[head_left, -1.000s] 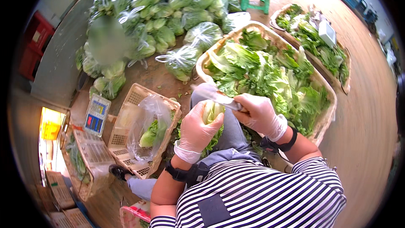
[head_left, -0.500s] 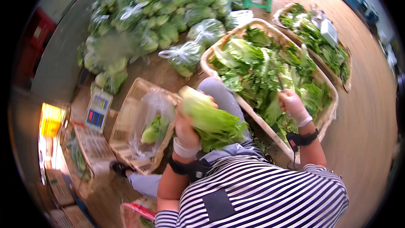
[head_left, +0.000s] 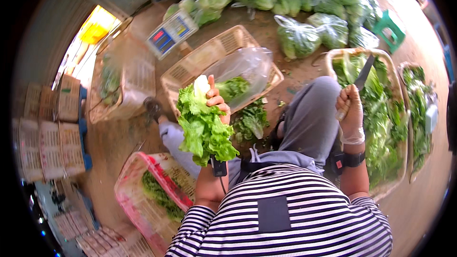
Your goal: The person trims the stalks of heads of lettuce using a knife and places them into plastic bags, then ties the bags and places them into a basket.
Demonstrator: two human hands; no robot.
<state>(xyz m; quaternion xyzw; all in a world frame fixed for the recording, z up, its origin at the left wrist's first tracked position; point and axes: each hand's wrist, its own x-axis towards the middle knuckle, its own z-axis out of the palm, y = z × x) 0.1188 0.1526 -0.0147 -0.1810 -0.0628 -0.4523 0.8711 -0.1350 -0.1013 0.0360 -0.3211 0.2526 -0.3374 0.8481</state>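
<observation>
Your left hand (head_left: 218, 100) is closed around a leafy lettuce (head_left: 202, 123), held with its pale base pointing far and its frilly leaves hanging toward you, over the near left edge of the tan crate (head_left: 177, 82). The leaves hide much of your palm, so I cannot tell how firm the hold is. If you are gripping mostly leaf rather than the base, a quick swing could tear the outer leaves or let the head slip down toward the pink-red basket (head_left: 124, 185) at near left.

Your right hand (head_left: 351, 110) is wrapped tightly around the handle of a knife (head_left: 365, 73), its bare blade pointing far, above the basket of leaves (head_left: 384, 114) on the right. That is the greater hazard: your bent knee (head_left: 318, 97) is just left of that fist, so turning your body or lowering the wrist without looking could bring the edge onto your leg. Reaching across with both hands would also put the blade near your left fingers.

In the crate, a clear bag (head_left: 259, 62) sags around another lettuce (head_left: 233, 88). Its mouth looks slack, so a second head pushed against it could catch the film and crumple it. Loose leaves (head_left: 252, 121) on the floor beside the crate could make your footing slippery.
</observation>
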